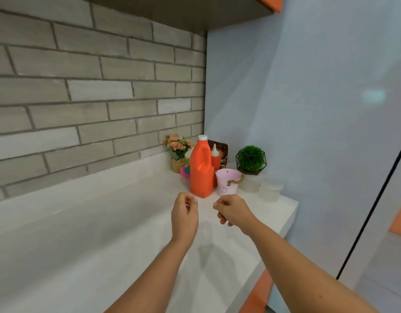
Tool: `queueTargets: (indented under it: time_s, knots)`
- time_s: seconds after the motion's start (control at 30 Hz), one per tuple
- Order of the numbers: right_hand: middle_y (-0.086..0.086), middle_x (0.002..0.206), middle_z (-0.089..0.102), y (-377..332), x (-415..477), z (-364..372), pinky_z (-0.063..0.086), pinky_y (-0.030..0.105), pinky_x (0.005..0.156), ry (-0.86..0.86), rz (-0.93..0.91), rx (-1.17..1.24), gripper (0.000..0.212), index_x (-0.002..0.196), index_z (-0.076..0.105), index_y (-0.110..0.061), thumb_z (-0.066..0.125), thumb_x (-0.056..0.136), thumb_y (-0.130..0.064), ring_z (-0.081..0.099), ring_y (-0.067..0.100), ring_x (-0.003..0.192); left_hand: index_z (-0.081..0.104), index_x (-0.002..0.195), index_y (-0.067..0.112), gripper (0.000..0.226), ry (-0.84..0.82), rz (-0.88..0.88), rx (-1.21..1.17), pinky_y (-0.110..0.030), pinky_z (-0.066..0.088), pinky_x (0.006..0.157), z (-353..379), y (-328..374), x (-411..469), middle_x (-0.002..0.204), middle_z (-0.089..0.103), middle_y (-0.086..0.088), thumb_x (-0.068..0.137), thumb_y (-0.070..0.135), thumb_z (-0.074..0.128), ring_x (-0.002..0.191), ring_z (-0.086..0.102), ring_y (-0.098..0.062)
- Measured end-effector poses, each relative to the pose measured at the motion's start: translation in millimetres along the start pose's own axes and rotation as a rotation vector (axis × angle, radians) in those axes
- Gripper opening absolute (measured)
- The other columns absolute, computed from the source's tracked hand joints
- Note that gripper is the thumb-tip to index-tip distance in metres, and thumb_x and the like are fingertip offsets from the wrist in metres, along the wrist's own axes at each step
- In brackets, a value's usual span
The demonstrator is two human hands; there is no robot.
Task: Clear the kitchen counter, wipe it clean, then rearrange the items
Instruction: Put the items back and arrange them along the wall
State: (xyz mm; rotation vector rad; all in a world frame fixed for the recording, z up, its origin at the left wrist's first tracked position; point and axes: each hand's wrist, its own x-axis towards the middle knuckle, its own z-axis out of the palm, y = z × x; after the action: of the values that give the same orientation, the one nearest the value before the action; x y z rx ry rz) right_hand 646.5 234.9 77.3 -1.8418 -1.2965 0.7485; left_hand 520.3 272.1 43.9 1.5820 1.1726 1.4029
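1. Grip state: the left hand (pixel 184 216) and right hand (pixel 233 211) hover side by side above the white counter (pixel 93 233). Both have loosely curled fingers, hold nothing and touch no item.
2. Task items: all stand in the corner just beyond the fingertips. The orange jug (pixel 201 170) is nearest, ahead of the gap between the 2 hands. The pink bucket (pixel 227 181) stands just past the right hand, close beside the jug; contact between them cannot be told.
3. Behind the jug stand a small squeeze bottle (pixel 215 158), a brown pouch (pixel 221 146), a flower pot (pixel 178 146) and coloured sponges (pixel 185 171). A wire-framed green plant (pixel 251 159) sits beyond the bucket.
4. Risk 1, likely: the cluster is tightly packed, so lifting the jug sideways could topple the slim squeeze bottle or the light bucket.
5. Risk 2: the clear tubs (pixel 270 188), outboard of the right hand, sit near the counter's edge and are hard to see. A sweeping forearm could knock them off.
6. Risk 3: the jug's fill is unknown; a loose 1-handed hold may slip.
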Motion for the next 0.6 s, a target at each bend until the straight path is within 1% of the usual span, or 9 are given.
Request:
queueTargets:
  time_s: [0.1,0.2,0.3,0.37,0.43,0.47,0.5,0.53,0.6]
  knots:
    - [0.002,0.063,0.056,11,20,-17,0.037,0.022,0.046,0.043,0.026,0.016,0.015,0.08,0.06,-0.012,0.053,0.091,-0.018,0.052,0.013,0.049,0.05,0.086,0.014,0.006,-0.049,0.01,-0.026,-0.021,0.039,0.064,28,0,17,0.079,0.054,0.001,0.091,0.01,0.05,0.071,0.049,-0.013]
    - [0.001,0.062,0.055,21,38,-34,0.037,0.022,0.047,0.089,0.042,0.037,0.017,0.076,0.059,-0.014,0.053,0.091,-0.017,0.052,0.013,0.051,0.051,0.086,0.016,0.007,-0.09,0.01,-0.034,-0.02,0.04,0.065,53,-2,31,0.086,0.058,-0.003,0.09,0.011,0.051,0.075,0.051,-0.015]
    - [-0.001,0.063,0.054,32,58,-51,0.039,0.021,0.052,0.162,0.027,0.046,0.022,0.069,0.057,-0.019,0.054,0.09,-0.016,0.052,0.016,0.059,0.051,0.085,0.017,0.01,-0.115,0.038,-0.025,-0.016,0.039,0.065,74,-4,43,0.087,0.059,-0.002,0.09,0.008,0.051,0.078,0.052,-0.015]
    - [-0.005,0.063,0.053,37,73,-63,0.038,0.021,0.056,0.223,-0.009,0.047,0.023,0.067,0.057,-0.022,0.056,0.09,-0.015,0.051,0.016,0.065,0.052,0.086,0.016,0.009,-0.129,0.055,-0.012,-0.013,0.038,0.065,86,-2,53,0.087,0.057,0.002,0.09,0.008,0.051,0.077,0.051,-0.009]
    - [-0.008,0.065,0.051,41,88,-78,0.036,0.02,0.055,0.279,-0.039,0.041,0.015,0.076,0.061,-0.018,0.057,0.09,-0.015,0.047,0.011,0.063,0.053,0.089,0.014,0.008,-0.14,0.058,-0.009,-0.012,0.039,0.066,100,-1,64,0.088,0.056,0.003,0.09,0.007,0.051,0.077,0.051,-0.006]
    - [-0.008,0.066,0.051,43,97,-85,0.035,0.019,0.054,0.305,-0.046,0.041,0.008,0.083,0.063,-0.015,0.058,0.09,-0.015,0.045,0.008,0.061,0.053,0.09,0.014,0.008,-0.142,0.056,-0.011,-0.013,0.04,0.066,108,-1,70,0.09,0.057,0.001,0.09,0.007,0.051,0.078,0.052,-0.01]
    - [-0.008,0.068,0.051,47,106,-91,0.034,0.019,0.053,0.328,-0.05,0.044,0.007,0.09,0.065,-0.013,0.058,0.089,-0.015,0.045,0.007,0.061,0.053,0.091,0.014,0.008,-0.142,0.052,-0.011,-0.014,0.04,0.067,116,-1,76,0.092,0.057,-0.001,0.09,0.006,0.051,0.08,0.053,-0.013]
    - [-0.008,0.069,0.051,51,115,-97,0.035,0.019,0.055,0.349,-0.052,0.052,0.01,0.095,0.065,-0.01,0.059,0.089,-0.015,0.047,0.008,0.063,0.053,0.092,0.015,0.009,-0.139,0.048,-0.007,-0.016,0.04,0.068,124,-1,82,0.094,0.057,-0.003,0.09,0.006,0.051,0.082,0.053,-0.015]
    - [-0.006,0.075,0.054,57,134,-109,0.04,0.022,0.065,0.391,-0.037,0.076,0.017,0.103,0.064,-0.007,0.06,0.088,-0.015,0.052,0.014,0.074,0.053,0.092,0.015,0.008,-0.126,0.042,0.021,-0.021,0.041,0.072,140,1,95,0.095,0.058,-0.003,0.09,0.008,0.05,0.085,0.053,-0.017]
